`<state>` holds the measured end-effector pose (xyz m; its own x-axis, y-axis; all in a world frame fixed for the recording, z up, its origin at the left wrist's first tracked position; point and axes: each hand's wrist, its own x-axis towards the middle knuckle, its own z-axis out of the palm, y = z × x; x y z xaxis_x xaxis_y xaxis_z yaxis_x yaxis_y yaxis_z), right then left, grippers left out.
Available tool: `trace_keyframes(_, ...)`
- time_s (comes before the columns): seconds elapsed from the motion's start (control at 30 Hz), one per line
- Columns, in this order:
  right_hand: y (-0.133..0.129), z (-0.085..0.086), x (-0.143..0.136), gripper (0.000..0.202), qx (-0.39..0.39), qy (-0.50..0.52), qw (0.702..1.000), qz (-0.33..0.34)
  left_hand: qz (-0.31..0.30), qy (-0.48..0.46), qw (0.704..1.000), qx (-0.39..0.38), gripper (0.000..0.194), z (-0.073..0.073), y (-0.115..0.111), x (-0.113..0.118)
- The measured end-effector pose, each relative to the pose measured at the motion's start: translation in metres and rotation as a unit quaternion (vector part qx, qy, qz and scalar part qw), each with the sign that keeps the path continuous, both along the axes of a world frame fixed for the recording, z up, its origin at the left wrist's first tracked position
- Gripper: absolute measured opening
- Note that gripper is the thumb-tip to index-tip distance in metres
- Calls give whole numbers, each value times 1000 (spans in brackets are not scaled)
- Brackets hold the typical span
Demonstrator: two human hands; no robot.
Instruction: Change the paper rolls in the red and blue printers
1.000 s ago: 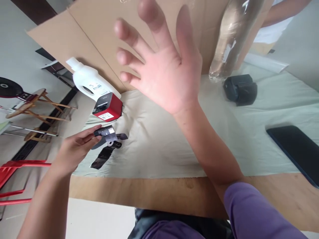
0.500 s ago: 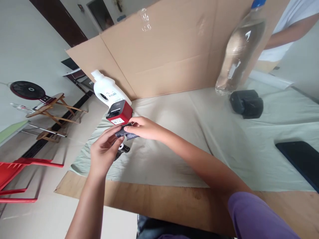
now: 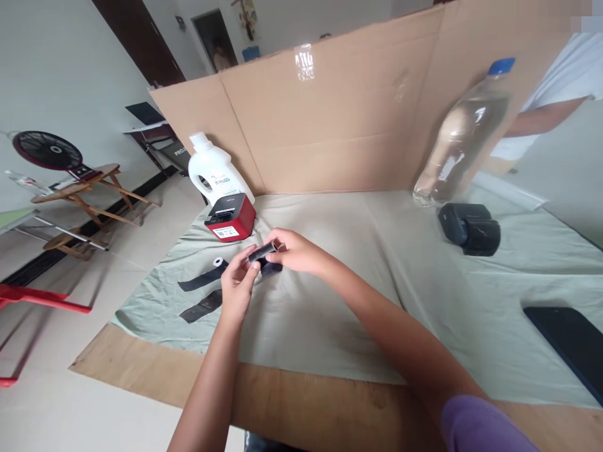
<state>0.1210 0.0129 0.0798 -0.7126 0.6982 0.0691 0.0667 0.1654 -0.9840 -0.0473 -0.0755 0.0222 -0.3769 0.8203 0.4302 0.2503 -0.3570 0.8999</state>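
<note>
- You have a broad stretch of bare cloth (image 3: 348,295) to your right, running to the black device (image 3: 468,229) and the phone (image 3: 568,345) by the tabletop's right side.
- On your left, two dark strips (image 3: 202,306) lie between you and the tabletop's left edge; the red box (image 3: 232,220) stands beyond, near the far left corner.
- The cardboard panel (image 3: 339,125) walls the far edge; bare wood (image 3: 301,386) lines the near one.
- The dark roll (image 3: 262,252) is between your hands, left of the tabletop's middle: slim, black and slightly glossy, with a dark piece below it.
- Its long axis slants across the near edge, right end farther toward the panel.
- Your left hand (image 3: 239,276) and right hand (image 3: 293,250) both pinch it, fingers curled around its ends.
</note>
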Motion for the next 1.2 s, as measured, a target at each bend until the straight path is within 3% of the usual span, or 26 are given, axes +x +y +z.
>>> trace_keyframes(0.1, 1, -8, -3, 25, 1, -4, 1000, 21, -5, 8, 1000, -29, 44, -6, 0, -4)
trace_keyframes(0.23, 1, -15, -7, 19, -37, -26, 999, -5, -34, -32, 999, -14, 43, -9, -1, -5)
trace_keyframes(0.4, -2, -17, -9, 24, 10, -6, 1000, 20, -42, -57, 995, -66, 45, -12, -2, -6)
trace_keyframes(0.57, -3, -19, -13, 23, -50, -25, 997, -51, -34, -30, 997, -54, 49, -12, -3, -4)
trace_keyframes(0.8, 1, -22, -12, 27, -56, 12, 998, -29, -35, -72, 993, -87, 50, -15, 0, 3)
trace_keyframes(1.03, 2, -25, -15, 23, -160, 7, 985, -67, -2, 7, 999, -49, 50, -21, -3, 2)
trace_keyframes(1.2, -1, -30, -20, 36, -220, 59, 972, -60, 29, 18, 997, -75, 49, -21, -4, -1)
